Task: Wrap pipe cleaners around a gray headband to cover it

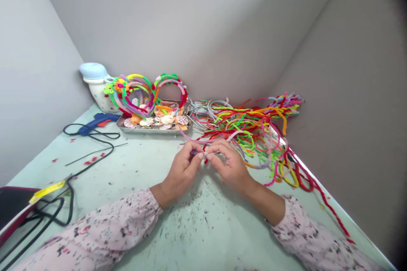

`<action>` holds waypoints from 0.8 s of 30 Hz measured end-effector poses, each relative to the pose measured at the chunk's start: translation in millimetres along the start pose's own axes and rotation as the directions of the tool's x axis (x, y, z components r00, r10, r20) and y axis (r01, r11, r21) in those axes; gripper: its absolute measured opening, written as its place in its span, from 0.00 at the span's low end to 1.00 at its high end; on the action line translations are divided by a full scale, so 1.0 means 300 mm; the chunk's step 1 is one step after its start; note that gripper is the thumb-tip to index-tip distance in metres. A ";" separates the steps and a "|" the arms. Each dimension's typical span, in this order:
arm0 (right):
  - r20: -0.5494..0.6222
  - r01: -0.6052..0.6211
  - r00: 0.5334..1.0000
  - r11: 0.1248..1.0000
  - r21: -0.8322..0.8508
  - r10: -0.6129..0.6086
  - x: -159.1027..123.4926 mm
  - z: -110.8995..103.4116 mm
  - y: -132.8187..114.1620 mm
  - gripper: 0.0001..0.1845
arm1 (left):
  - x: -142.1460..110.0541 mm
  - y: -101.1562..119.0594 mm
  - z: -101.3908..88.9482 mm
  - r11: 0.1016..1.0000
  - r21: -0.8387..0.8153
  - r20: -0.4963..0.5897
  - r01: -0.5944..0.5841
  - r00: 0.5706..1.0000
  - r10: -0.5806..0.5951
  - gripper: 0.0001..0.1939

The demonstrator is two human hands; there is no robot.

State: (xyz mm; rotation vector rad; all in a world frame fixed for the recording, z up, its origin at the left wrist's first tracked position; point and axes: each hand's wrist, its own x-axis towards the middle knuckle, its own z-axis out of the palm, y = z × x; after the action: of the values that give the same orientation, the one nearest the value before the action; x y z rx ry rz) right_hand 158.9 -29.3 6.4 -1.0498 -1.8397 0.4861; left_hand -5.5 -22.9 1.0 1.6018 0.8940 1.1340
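Note:
My left hand (182, 169) and my right hand (229, 164) meet at the middle of the pale green table (133, 178), fingertips pinched together. Between them they hold a thin pink pipe cleaner (193, 139), which arcs up and away toward the back. A small purple bit shows at my left fingertips. Just behind and to the right of my right hand lies a tangled heap of coloured pipe cleaners (251, 129). Both wrists wear flowered pink sleeves.
A metal tray (152, 130) of shells stands at the back, with finished pipe-cleaner headbands (146, 91) propped in it. A blue glue gun (97, 122) and its black cord (92, 152) lie at left. A white lidded jar (97, 84) sits in the corner. Grey walls close in on three sides.

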 end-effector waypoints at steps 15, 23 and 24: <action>0.038 -0.044 0.998 0.995 0.086 0.041 0.003 -0.003 -0.005 0.09 | 0.001 -0.004 -0.002 1.000 0.017 0.001 -0.022 1.000 0.022 0.07; 0.053 -0.046 0.998 0.994 0.102 0.041 0.003 -0.005 -0.006 0.09 | 0.001 -0.005 -0.001 1.000 -0.011 0.010 -0.015 1.000 0.015 0.06; 0.058 -0.048 0.997 0.993 0.109 0.042 0.003 -0.005 -0.006 0.10 | 0.001 -0.004 -0.001 1.000 -0.004 0.012 -0.018 1.000 0.018 0.06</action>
State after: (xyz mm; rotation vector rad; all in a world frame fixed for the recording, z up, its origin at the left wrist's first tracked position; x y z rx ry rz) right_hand 159.2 -29.9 8.9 -1.0132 -1.8189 0.6424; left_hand -5.7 -22.0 -0.1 1.6142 0.8710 1.1371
